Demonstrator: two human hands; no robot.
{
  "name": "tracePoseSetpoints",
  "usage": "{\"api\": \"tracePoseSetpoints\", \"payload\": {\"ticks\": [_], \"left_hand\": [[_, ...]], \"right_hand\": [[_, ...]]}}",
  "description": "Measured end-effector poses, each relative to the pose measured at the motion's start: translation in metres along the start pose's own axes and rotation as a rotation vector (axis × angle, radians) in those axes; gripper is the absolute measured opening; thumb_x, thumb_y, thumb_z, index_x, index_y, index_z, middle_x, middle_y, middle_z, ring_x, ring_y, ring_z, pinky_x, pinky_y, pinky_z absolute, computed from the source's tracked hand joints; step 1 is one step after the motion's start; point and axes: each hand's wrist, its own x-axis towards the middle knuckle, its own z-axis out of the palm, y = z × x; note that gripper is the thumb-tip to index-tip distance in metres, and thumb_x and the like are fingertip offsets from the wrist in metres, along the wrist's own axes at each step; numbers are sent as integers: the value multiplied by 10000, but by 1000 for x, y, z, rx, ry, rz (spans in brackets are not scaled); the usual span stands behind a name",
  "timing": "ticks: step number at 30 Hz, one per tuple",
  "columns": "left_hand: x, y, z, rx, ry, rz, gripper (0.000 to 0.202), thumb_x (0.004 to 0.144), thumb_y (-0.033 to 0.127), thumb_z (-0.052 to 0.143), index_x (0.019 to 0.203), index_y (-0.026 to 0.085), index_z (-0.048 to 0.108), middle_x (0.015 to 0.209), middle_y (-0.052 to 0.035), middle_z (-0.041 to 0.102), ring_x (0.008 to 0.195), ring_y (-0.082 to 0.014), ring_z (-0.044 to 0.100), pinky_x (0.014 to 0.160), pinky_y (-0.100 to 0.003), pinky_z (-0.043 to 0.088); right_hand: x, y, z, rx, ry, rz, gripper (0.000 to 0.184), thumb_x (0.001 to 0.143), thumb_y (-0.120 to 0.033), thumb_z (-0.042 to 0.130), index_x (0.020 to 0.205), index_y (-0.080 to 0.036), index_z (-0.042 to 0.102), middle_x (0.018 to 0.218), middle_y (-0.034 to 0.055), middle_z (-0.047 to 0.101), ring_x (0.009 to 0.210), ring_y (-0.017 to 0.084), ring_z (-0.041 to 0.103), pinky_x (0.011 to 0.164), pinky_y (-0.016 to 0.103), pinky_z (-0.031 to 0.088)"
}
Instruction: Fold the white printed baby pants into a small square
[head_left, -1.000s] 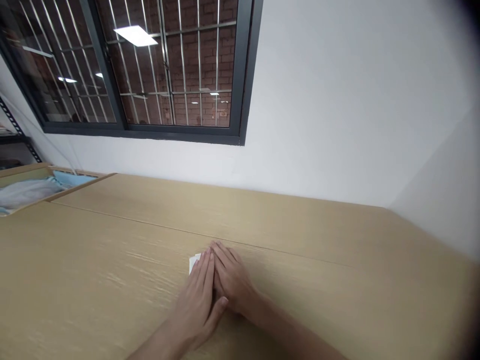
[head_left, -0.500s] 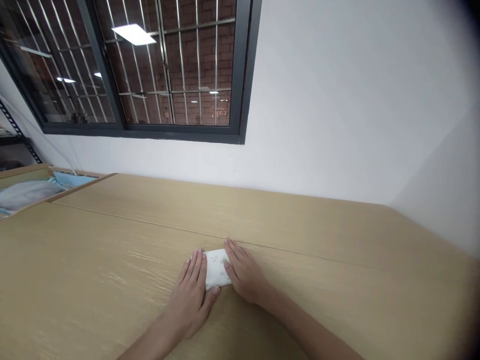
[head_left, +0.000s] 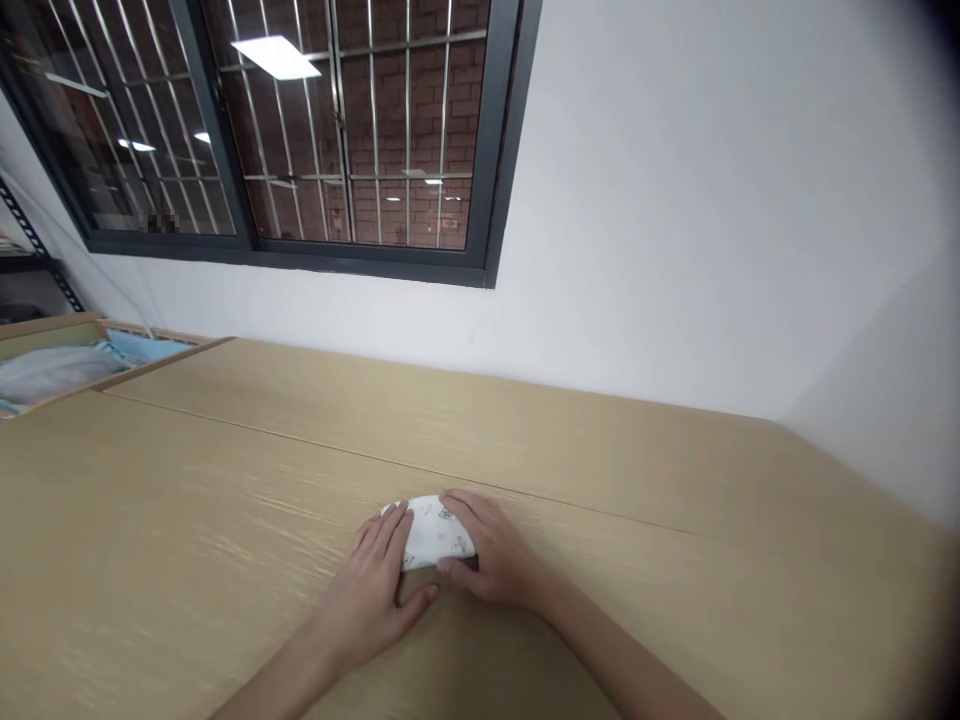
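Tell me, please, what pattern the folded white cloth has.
The cloth: small greenish prints on white, head view.

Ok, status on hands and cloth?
Folded white printed cloth flat on wooden tabletop. Left hand fingers on its left end; right hand over its right end. Wooden tray far left.

We can't make out the tiny print on the folded white cloth (head_left: pixel 433 530) right now, and far left of it, the wooden tray (head_left: pixel 165 362) runs off the picture's edge!
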Motion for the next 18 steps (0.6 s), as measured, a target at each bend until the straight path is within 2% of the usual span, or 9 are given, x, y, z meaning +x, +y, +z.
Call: {"api": "tracePoseSetpoints", "payload": {"ticks": [2,5,7,9,12,14,16,18], "left_hand": [[2,-2,0,-52,4,-22,724,914,439,598,1503,131,312,1494,-212,500,1397,-357,464,1124,-553,425],[6,-3,-4,-118,2,-50,591,901,229,531,1454,144,342,1444,-189,543,1349,-317,509,1113,-546,433],[8,-4,-6,-150,3,-53,524,884,136,468,1402,158,391,1419,-168,561,1320,-296,526,1115,-547,427],[10,-5,-9,-174,24,-51,454,882,100,428,1327,174,469,1397,-149,575,1298,-287,533,1119,-550,414],[13,-3,-18,-219,93,-74,357,928,150,424,1250,201,570,1347,-140,584,1254,-291,543,1080,-531,436],[15,1,-26,-296,122,-110,296,967,229,438,1200,217,620,1237,-129,617,1176,-283,573,1021,-492,470],[17,6,-31,-438,111,-180,257,990,323,461,1131,226,653,1109,-99,652,1073,-259,609,961,-441,497],[17,10,-32,-647,92,-298,279,990,414,491,1123,226,648,1078,-76,681,1017,-240,637,916,-396,517]], "right_hand": [[-1,2,0,39,-9,6,746,815,-403,720,1472,-152,469,1453,179,552,1314,365,522,1110,511,425],[-1,8,2,109,1,30,722,786,-207,679,1477,-234,473,1455,116,567,1312,344,538,1104,495,445],[0,13,5,154,22,65,663,799,-132,618,1442,-262,516,1433,96,590,1301,323,554,1101,487,454],[1,17,6,207,42,89,558,834,-123,570,1379,-245,573,1388,108,619,1268,301,579,1088,480,469],[4,19,6,285,97,101,372,878,-207,581,1245,-211,642,1332,132,636,1262,296,574,1081,490,464],[7,16,3,393,130,159,291,905,-292,597,1177,-203,648,1279,129,652,1231,300,588,1046,480,480],[10,10,-1,556,119,264,242,943,-354,573,1125,-205,629,1151,100,686,1091,277,646,932,430,532],[13,5,-3,695,99,350,234,972,-400,546,1099,-211,599,1022,60,692,929,234,665,807,368,546]]}}
